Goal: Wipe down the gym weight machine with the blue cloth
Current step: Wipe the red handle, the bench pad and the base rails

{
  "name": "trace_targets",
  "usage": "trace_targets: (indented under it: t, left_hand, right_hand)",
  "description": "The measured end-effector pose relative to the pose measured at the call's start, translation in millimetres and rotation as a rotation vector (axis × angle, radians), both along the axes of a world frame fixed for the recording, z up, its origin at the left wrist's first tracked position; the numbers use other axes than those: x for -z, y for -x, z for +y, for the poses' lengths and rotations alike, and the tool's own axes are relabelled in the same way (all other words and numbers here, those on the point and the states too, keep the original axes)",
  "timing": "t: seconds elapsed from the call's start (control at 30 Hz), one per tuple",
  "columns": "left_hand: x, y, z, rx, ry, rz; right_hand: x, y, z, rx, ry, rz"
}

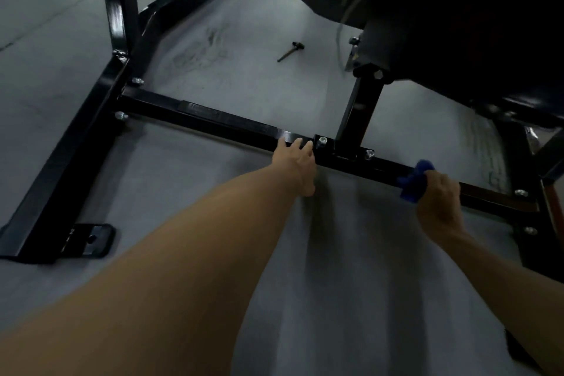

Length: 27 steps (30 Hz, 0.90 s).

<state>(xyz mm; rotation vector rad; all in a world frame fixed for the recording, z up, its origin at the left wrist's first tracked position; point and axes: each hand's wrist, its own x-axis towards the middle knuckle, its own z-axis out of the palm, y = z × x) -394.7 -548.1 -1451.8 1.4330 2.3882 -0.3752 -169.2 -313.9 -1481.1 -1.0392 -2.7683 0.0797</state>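
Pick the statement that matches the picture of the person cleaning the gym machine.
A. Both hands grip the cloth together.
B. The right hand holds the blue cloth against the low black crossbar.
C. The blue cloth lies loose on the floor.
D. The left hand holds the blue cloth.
B: the right hand grips the blue cloth on the crossbar, while the left hand rests bare on that bar.

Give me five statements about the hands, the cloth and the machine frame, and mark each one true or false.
1. The right hand grips the blue cloth against the low crossbar. True.
2. The left hand holds a spray bottle. False: it holds nothing and rests on the crossbar.
3. A loose pin lies on the floor beyond the crossbar. True.
4. The cloth is draped over the seat pad. False: it is in the right hand at the bar.
5. The frame is painted white. False: it is black.
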Motion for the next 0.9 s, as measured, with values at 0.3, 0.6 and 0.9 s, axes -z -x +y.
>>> trace_targets:
  t: [0.3,0.6,0.9]
  left_hand:
    - [-14.2,-41.2,27.0,0.047,-0.096,0.057]
    - [-16.5,-68.7,36.4,0.053,-0.038,0.035]
    - [-23.9,-97.7,71.0,0.103,0.003,-0.004]
  right_hand:
    - [30.3,50.2,-8.9,-0.371,0.001,-0.171]
    - [27.6,17.4,31.0,-0.242,0.117,-0.168]
    - [12.1,37.0,23.7,-0.195,-0.051,-0.116]
